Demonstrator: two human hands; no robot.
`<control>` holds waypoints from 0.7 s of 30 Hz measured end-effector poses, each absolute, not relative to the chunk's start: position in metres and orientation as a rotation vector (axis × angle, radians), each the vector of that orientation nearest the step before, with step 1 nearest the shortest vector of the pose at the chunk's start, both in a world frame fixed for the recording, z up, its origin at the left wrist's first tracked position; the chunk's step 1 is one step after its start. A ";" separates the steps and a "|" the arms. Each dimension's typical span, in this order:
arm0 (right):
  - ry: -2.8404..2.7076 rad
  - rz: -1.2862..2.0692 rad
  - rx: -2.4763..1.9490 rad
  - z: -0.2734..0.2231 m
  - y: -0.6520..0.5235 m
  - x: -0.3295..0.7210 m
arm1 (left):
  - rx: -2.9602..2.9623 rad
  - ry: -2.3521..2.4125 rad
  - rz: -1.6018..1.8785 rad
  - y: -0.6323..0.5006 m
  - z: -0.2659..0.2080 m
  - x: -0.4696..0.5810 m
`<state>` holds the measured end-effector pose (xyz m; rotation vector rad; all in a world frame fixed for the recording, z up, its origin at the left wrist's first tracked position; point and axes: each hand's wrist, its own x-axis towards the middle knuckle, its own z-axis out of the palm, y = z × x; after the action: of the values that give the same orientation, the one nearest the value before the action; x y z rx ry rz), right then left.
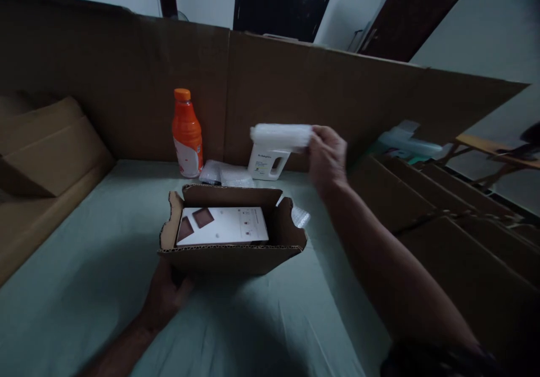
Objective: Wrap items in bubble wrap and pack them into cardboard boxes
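Note:
An open cardboard box [228, 260] sits in front of me, with a white printed carton [228, 225] lying inside toward its left. My left hand [164, 292] grips the box at its lower left corner; some of its fingers are hidden by the box. Raised beyond the box, my right hand [329, 155] is closed on one end of a white roll of what looks like bubble wrap [282, 135], blurred by motion. That roll covers the top of a white jug [264, 165] with a handle. An orange bottle [188, 135] stands upright to the jug's left.
Between bottle and jug lies a flat piece of bubble wrap [232, 175]. Another bit of bubble wrap [300, 216] shows at the box's right. A cardboard wall [126, 67] closes off the back. Cardboard boxes [50, 152] flank the green cloth [105, 225] on both sides.

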<state>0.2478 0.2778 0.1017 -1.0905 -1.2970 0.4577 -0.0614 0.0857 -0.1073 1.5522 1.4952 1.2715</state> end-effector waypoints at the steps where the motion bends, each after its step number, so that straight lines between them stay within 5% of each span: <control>1: -1.312 0.475 -1.137 0.096 0.292 0.242 | 1.550 1.507 1.262 0.086 -0.107 -0.062; 14: -1.314 0.995 -1.231 -0.050 0.120 0.231 | 1.467 1.487 1.233 0.085 -0.097 -0.064; 21: -1.327 1.038 -1.167 -0.042 0.069 0.203 | 1.448 1.713 1.150 0.046 -0.101 -0.074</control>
<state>0.2028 0.0694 -0.0422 -1.1667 -1.3273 1.0376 -0.0738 0.0465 -0.1006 1.4477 1.7131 1.1500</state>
